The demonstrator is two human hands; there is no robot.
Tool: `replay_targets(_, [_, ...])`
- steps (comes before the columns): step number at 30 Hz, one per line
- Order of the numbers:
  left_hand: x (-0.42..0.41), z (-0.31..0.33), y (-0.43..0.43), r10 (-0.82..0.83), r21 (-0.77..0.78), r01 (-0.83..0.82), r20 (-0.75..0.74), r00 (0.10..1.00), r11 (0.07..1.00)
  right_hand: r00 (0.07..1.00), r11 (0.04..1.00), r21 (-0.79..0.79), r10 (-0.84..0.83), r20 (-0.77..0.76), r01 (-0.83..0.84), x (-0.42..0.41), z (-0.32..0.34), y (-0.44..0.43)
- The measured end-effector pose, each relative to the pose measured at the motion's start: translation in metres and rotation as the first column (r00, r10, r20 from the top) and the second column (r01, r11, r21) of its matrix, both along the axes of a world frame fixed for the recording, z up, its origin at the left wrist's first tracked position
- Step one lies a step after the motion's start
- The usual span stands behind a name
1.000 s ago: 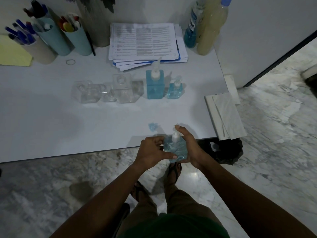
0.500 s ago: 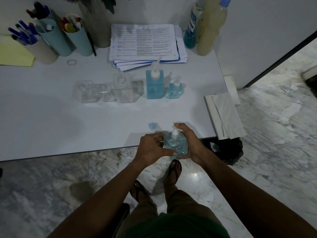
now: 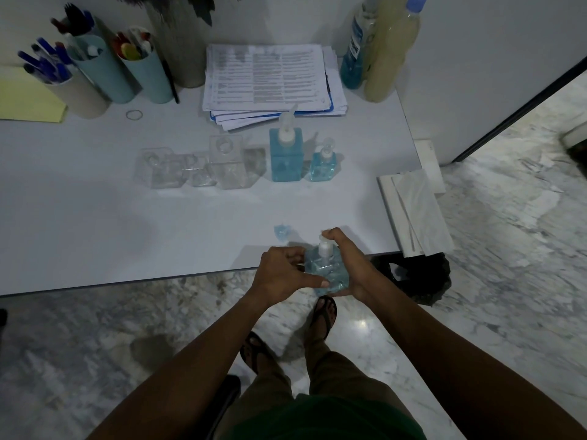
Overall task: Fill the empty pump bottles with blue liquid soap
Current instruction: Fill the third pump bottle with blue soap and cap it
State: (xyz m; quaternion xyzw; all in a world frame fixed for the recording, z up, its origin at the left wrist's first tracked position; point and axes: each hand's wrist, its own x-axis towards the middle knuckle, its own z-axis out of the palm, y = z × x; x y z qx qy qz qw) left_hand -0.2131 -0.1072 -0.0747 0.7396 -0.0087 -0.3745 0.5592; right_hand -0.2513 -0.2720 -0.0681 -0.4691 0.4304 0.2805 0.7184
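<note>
On the bench [image 3: 95, 223], clear bottles [image 3: 227, 168] wait empty beside two blue bottles [image 3: 285, 157]. At its near edge the left hand [image 3: 281, 274] and right hand [image 3: 352, 265] still grip a filled bottle [image 3: 327, 273], barely shifted; its pump [image 3: 324, 246] is likely being tightened.

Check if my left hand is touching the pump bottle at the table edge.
Touching. Head view: the left hand grips the pump bottle, thumb pressed across its blue front.

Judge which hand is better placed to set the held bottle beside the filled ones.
Right, probably. The right hand wraps the bottle from base to pump, and the filled bottles stand straight ahead; the left hand only grips its left side.
</note>
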Motion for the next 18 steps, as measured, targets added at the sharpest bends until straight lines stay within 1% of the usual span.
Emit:
replay_targets(2, [0.001, 0.002, 0.0, -0.008, 0.006, 0.008, 0.004, 1.0, 1.0, 1.0, 0.997, 0.083, -0.006, -0.012, 0.007, 0.0, 0.004, 0.0])
replay_targets(6, [0.0, 0.003, -0.001, -0.011, 0.015, 0.011, 0.004, 1.0, 1.0, 1.0, 0.995, 0.1, -0.014, 0.0, 0.014, -0.003, 0.006, 0.0])
replay_targets(9, [-0.002, 0.001, -0.001, -0.012, 0.022, 0.011, 0.025, 1.0, 1.0, 0.999, 0.989, 0.146, -0.035, 0.018, 0.032, -0.006, 0.009, -0.001])
replay_targets(15, [-0.009, 0.005, -0.007, -0.015, 0.001, 0.015, 0.085, 0.996, 1.0, 1.0, 0.996, 0.093, -0.02, 0.013, 0.018, -0.011, 0.004, -0.007])
replay_targets(18, [-0.01, 0.007, -0.009, -0.024, -0.01, 0.026, 0.107, 0.994, 1.0, 0.999, 0.995, 0.098, -0.001, 0.034, -0.003, -0.012, 0.005, -0.01])
